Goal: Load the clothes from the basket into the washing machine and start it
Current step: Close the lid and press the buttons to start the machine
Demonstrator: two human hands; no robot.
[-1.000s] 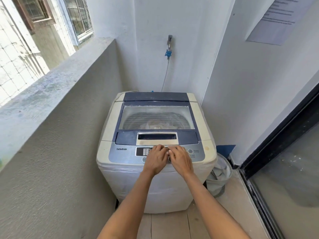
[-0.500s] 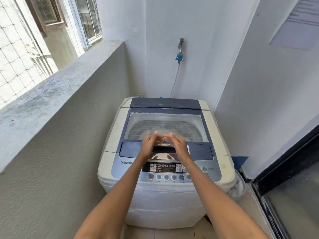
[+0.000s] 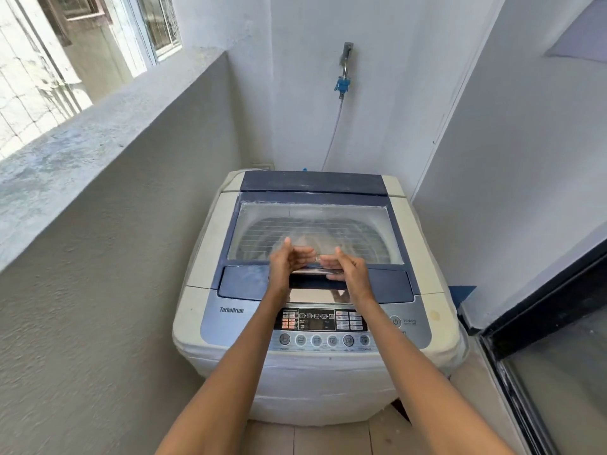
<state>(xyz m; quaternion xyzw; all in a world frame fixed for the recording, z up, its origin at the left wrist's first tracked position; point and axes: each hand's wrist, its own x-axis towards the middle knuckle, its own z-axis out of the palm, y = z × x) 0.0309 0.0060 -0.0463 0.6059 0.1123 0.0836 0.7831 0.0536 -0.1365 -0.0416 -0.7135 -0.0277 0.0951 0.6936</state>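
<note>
Two bare forearms come in from the bottom edge and meet mid-frame over the washer (image 3: 315,372).

Panel (image 3: 323,323) sits between the forearms at lower centre: a display, a row of round buttons under it, and a power button (image 3: 395,321) to the right. Can't tell if the display is lit.

Left hand (image 3: 285,265) and right hand (image 3: 349,270) are at the lid handle (image 3: 317,281), palms facing each other, thumbs up. Fingers look curled toward the handle's recess, but they're blurred; can't tell if either one is actually gripping. Nothing else in either hand.

Lid (image 3: 315,234) is down. Through its clear window the drum ribs show, plus a pale shape that is probably clothes (image 3: 305,239); hazy, not certain. The basket is out of frame.

Judgement: step in hand is the lid. Since it's down and both hands are at the handle, either seating it or about to lift it.

Next: if the load is in, press the lid fully closed, hands back down to the panel, power, then start. If not, lift by the handle and fetch more.

Far: tap (image 3: 343,83) on the wall at upper centre, with a hose dropping behind the washer.
</note>
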